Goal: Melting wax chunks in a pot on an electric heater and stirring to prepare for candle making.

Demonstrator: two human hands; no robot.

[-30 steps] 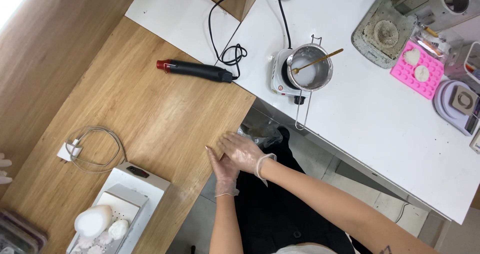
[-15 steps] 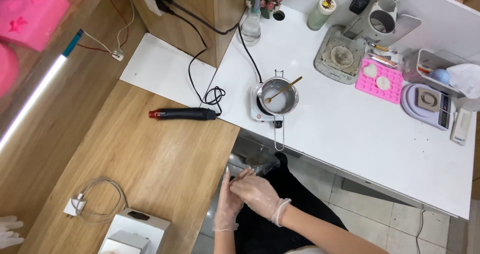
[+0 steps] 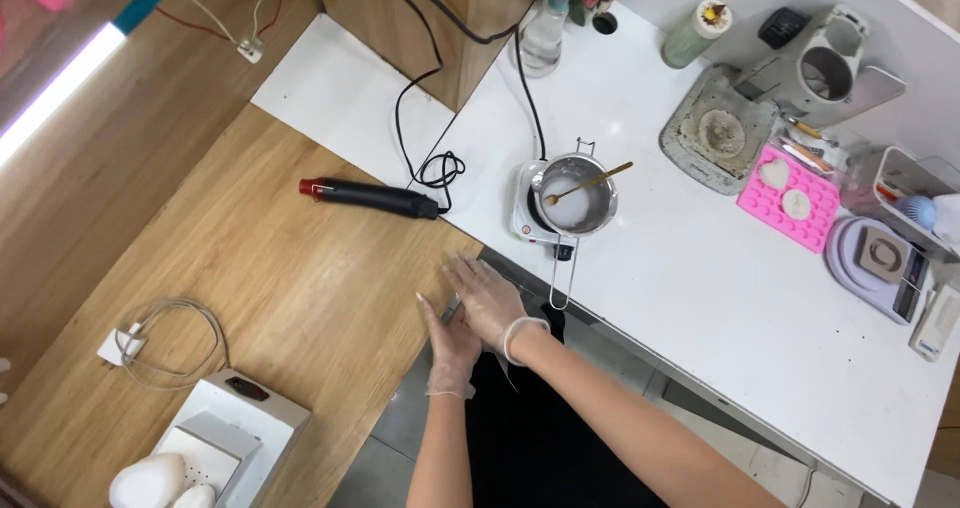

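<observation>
Nearest, at the near edge of the wooden surface [image 3: 280,258]: left hand [image 3: 452,343] and right hand [image 3: 490,303], both in thin clear gloves, pressed together, right over left, fingers lying flat along each other. Nothing seen held; grip of each neither clamped on anything nor spread wide, just laid against the other hand. To the left, a white box [image 3: 235,433] with pale lumps, then a coiled white charger cable [image 3: 165,343]. Further out, a black heat gun [image 3: 370,197] lying near the seam with the white surface [image 3: 720,298]. Just beyond the hands, a metal pot [image 3: 578,196] with a gold spoon on a small hot plate, long handle jutting toward the edge. Likely risk: sleeve or wrist catching that handle, tipping pale liquid. Farthest: pink mould [image 3: 788,197], scale [image 3: 880,258].
</observation>
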